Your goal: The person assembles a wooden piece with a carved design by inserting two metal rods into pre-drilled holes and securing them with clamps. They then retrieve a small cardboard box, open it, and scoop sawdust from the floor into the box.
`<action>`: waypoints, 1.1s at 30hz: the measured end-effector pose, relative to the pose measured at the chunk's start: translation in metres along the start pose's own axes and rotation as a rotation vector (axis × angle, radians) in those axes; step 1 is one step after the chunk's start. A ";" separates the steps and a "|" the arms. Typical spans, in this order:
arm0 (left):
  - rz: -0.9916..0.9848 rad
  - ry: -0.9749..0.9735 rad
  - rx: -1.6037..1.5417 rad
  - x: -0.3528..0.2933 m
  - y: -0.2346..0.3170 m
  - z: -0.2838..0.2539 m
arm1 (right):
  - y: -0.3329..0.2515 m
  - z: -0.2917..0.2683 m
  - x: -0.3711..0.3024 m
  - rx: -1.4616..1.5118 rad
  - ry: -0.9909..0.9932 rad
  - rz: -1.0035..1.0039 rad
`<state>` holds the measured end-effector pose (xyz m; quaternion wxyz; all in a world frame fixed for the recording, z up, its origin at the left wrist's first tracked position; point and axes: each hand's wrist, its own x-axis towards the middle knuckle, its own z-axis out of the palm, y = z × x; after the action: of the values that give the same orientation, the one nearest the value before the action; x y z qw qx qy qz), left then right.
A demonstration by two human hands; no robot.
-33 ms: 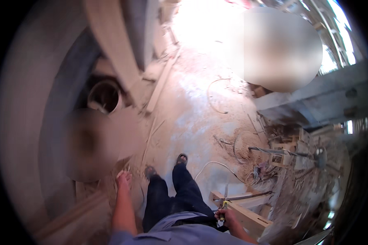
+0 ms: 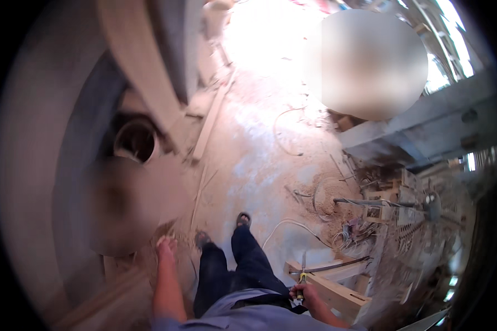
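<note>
I stand on a dusty concrete floor (image 2: 259,160) in dark blue trousers and sandals. My left hand (image 2: 165,246) hangs at my side, fingers loosely apart and holding nothing, just above a patch of sawdust. My right hand (image 2: 305,292) is closed around the yellow-green handle of a slim metal hand tool (image 2: 303,265), whose blade points away from me. It hovers right over a stack of pale wooden battens (image 2: 337,289) lying at my right foot.
A round dark bucket opening (image 2: 135,140) sits at the left by a curved wall. A long plank (image 2: 210,124) lies ahead. A white cable (image 2: 292,223) loops on the floor. Tangled wires and wood scraps (image 2: 375,212) crowd the right under a grey beam (image 2: 425,132).
</note>
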<state>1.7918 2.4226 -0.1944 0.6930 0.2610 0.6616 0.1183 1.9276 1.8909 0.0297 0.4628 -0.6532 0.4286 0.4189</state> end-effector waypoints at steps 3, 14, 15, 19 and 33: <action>0.010 -0.126 -0.047 0.006 0.003 0.026 | -0.013 -0.002 0.028 0.084 -0.020 -0.007; 0.056 0.030 0.255 -0.090 -0.082 0.017 | -0.181 0.010 0.080 -0.446 -0.133 -0.318; 0.071 0.064 0.301 -0.093 -0.097 0.007 | -0.194 0.009 0.087 -0.508 -0.148 -0.321; 0.002 0.114 0.435 -0.140 -0.158 -0.002 | -0.225 0.008 0.099 -0.642 -0.192 -0.325; 0.437 0.276 0.365 -0.249 -0.229 -0.082 | -0.159 0.119 0.024 -0.994 -0.428 -0.565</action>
<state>1.6463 2.1211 -0.0992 0.4967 0.4985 0.6879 0.1780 2.0668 2.0339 0.0192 0.2715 -0.7808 -0.1107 0.5517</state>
